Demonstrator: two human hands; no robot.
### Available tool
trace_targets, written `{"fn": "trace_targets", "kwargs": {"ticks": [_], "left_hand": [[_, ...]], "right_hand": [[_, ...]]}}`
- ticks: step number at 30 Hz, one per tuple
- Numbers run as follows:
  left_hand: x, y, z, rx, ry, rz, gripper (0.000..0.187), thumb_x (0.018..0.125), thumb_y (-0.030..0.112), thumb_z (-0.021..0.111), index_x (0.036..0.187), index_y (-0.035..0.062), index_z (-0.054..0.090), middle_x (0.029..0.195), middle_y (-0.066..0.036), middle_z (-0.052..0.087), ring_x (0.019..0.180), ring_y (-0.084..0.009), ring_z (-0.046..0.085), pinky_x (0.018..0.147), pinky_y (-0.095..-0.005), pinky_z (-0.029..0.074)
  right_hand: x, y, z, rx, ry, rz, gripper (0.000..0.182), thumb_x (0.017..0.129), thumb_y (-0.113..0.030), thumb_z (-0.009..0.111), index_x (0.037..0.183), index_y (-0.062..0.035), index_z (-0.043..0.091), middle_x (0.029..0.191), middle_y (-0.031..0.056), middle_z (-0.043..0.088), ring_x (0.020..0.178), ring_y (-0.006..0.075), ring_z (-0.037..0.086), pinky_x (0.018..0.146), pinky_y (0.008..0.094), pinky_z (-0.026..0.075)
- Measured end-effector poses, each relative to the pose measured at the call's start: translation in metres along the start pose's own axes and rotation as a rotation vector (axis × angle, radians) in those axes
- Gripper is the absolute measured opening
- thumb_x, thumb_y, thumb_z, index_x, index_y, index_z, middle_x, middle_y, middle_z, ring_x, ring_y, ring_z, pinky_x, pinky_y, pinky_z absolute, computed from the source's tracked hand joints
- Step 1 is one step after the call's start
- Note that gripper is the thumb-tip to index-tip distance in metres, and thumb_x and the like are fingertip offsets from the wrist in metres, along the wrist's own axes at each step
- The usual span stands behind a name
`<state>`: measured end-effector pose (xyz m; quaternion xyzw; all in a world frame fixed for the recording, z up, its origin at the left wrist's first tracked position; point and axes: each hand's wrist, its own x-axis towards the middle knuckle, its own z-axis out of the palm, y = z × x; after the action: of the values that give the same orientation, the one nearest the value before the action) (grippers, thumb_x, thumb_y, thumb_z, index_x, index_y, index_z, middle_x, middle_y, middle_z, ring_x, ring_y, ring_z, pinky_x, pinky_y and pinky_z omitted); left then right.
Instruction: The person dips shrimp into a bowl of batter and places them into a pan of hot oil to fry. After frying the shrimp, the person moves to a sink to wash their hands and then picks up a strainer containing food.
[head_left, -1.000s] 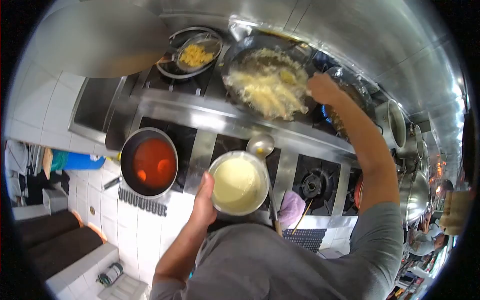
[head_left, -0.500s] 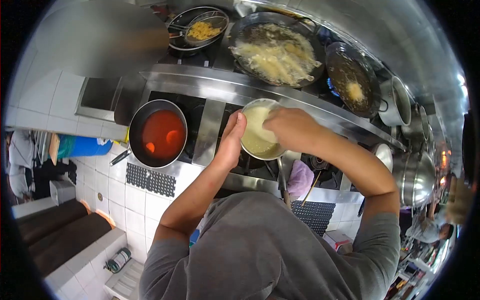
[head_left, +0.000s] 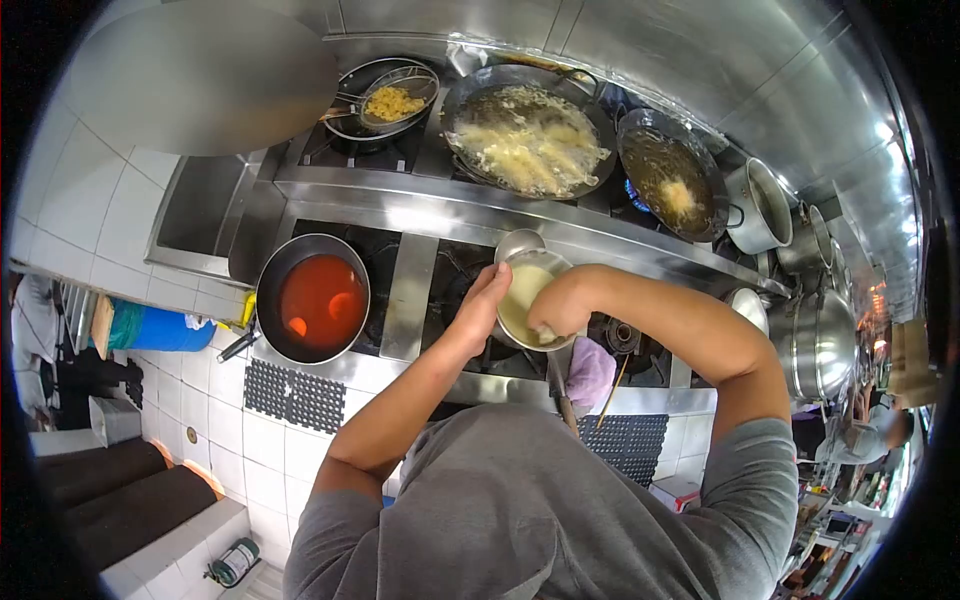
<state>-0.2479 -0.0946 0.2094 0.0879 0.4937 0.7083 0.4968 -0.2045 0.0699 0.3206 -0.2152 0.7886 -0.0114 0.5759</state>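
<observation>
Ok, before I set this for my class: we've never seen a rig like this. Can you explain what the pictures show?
There is no robot here, just a person's two bare hands. The view comes from one camera worn on the head, looking forward and down, so we see the person's own arms. The left hand holds a bowl of pale batter by its side. The right hand is dipped into it; whether it grips anything is hard to tell.

Around them is a stove. To the left sits a pan of red liquid. Beyond the bowl, food bubbles in a large wok. A purple cloth lies near the bowl.
</observation>
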Motion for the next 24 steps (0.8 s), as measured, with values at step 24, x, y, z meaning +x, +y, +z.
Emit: {"fn": "trace_targets", "kwargs": {"ticks": [24], "left_hand": [[-0.002, 0.007, -0.018, -0.046, 0.142, -0.014, 0.072, 0.114, 0.058, 0.048, 0.157, 0.0005, 0.046, 0.151, -0.015, 0.057, 0.142, -0.0241, 0.051, 0.119, -0.0391, 0.039]], "right_hand": [[0.008, -0.018, 0.009, 0.170, 0.906, 0.302, 0.018, 0.086, -0.011, 0.071, 0.102, -0.0046, 0.076, 0.102, 0.0197, 0.078, 0.102, 0.0384, 0.076, 0.087, 0.0509, 0.060]]}}
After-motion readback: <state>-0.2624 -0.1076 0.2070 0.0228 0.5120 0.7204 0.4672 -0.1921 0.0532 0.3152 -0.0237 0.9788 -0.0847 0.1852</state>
